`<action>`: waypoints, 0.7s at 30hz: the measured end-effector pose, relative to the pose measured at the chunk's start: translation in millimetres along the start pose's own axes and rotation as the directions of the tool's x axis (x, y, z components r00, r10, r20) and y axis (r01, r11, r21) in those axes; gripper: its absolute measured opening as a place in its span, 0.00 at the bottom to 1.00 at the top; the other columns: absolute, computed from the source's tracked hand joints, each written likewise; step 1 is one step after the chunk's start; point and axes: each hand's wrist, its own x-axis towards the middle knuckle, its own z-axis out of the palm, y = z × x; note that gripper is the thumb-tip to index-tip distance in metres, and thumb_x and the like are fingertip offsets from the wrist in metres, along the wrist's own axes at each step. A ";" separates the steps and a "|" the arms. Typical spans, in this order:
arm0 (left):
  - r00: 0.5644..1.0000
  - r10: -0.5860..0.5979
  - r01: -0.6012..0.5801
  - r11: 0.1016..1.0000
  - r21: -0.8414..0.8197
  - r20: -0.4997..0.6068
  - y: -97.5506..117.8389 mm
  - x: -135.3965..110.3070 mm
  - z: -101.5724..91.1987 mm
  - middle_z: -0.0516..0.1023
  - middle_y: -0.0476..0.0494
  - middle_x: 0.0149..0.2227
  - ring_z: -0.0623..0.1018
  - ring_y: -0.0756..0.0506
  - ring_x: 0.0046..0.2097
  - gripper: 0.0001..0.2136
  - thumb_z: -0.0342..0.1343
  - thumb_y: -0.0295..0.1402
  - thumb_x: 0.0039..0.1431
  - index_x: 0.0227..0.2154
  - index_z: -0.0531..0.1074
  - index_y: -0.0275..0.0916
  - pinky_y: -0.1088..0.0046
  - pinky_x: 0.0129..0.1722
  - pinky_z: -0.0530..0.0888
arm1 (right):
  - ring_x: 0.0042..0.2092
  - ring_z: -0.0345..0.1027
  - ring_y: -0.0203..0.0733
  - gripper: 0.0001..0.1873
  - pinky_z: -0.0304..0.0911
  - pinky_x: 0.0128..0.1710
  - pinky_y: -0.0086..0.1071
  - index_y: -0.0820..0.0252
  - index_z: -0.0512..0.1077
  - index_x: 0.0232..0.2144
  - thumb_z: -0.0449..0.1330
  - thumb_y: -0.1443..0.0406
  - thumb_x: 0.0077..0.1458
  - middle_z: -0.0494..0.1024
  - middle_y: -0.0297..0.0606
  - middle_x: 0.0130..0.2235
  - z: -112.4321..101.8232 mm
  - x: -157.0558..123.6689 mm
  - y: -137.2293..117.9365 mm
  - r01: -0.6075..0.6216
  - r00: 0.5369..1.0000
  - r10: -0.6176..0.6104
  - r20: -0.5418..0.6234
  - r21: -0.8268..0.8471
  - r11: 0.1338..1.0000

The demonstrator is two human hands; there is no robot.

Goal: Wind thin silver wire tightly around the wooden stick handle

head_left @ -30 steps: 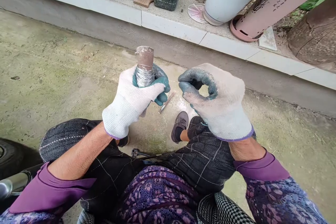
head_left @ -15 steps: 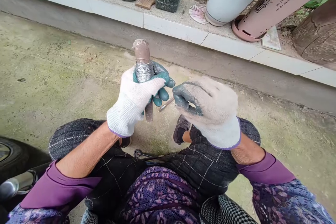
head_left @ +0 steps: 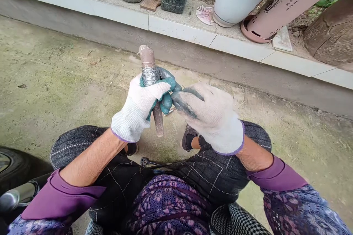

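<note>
My gloved left hand clenches a brown rod wound with wire coil. My pinched right hand touches the left glove; I cannot tell whether it holds anything.

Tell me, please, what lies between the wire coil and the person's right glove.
In the head view, the green-coated fingers of the left glove lie there, curled around the rod beside the wire coil. The right glove touches them.

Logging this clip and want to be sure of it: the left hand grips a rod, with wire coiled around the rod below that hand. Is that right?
Not quite. The head view shows the wire coiled around the rod above the left hand, not below it. The left hand does grip the rod.
</note>
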 end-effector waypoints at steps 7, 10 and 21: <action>0.996 0.089 -0.087 0.993 0.076 -0.012 4.6 1.4 -5.9 0.76 0.49 0.25 0.73 0.51 0.21 0.07 0.62 0.31 0.50 0.30 0.70 0.39 0.75 0.20 0.71 | 0.39 0.75 0.39 0.10 0.71 0.39 0.34 0.55 0.79 0.44 0.59 0.63 0.65 0.80 0.38 0.44 -14.9 -1.7 1.9 -0.094 0.967 0.199 -0.157 0.508 0.856; 0.996 0.081 -0.076 0.982 0.170 -0.026 6.5 -4.4 -3.5 0.76 0.49 0.26 0.75 0.51 0.22 0.06 0.61 0.29 0.50 0.31 0.69 0.39 0.76 0.21 0.73 | 0.30 0.73 0.36 0.14 0.71 0.29 0.33 0.57 0.75 0.48 0.59 0.59 0.65 0.80 0.39 0.45 -12.4 1.7 4.4 -0.218 0.937 0.350 0.003 0.788 0.575; 0.999 0.049 -0.049 0.983 0.176 -0.001 3.5 -10.0 -1.3 0.75 0.50 0.24 0.77 0.48 0.23 0.18 0.64 0.23 0.45 0.42 0.74 0.37 0.75 0.22 0.74 | 0.38 0.74 0.40 0.20 0.69 0.39 0.34 0.57 0.76 0.53 0.62 0.62 0.59 0.82 0.38 0.41 -6.7 5.0 7.4 -0.288 0.957 0.247 0.151 0.585 0.759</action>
